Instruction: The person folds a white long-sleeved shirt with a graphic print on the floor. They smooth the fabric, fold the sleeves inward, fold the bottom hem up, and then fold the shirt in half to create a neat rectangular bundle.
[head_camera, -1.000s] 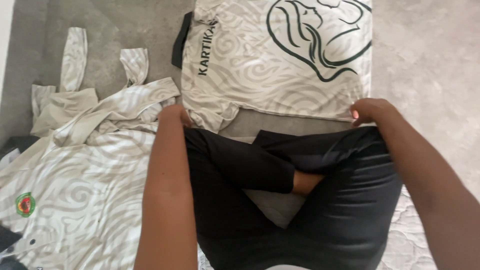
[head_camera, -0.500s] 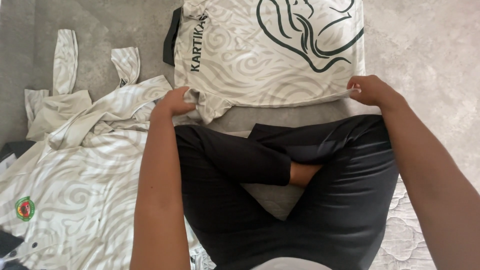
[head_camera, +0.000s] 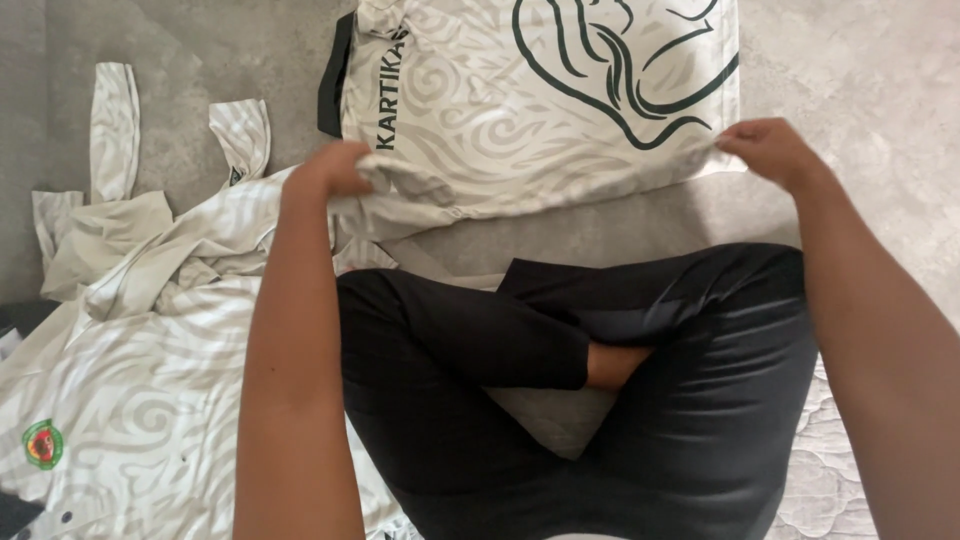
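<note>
A cream shirt with a swirl pattern and a dark green line drawing (head_camera: 540, 100) lies flat on the grey floor in front of my crossed legs in black trousers (head_camera: 560, 400). My left hand (head_camera: 335, 172) grips its near left corner, where the fabric bunches. My right hand (head_camera: 765, 150) pinches its near right corner. Both arms reach forward over my knees.
A pile of similar cream patterned shirts (head_camera: 130, 330) lies at my left, one with a small round red and green badge (head_camera: 42, 443). A dark collar or garment edge (head_camera: 332, 75) shows at the held shirt's left side. A quilted mat (head_camera: 830, 490) lies at lower right.
Both hands have moved forward and apart with the shirt's near edge, sliding the shirt away from my legs. More bare floor shows between the shirt and my knees.
</note>
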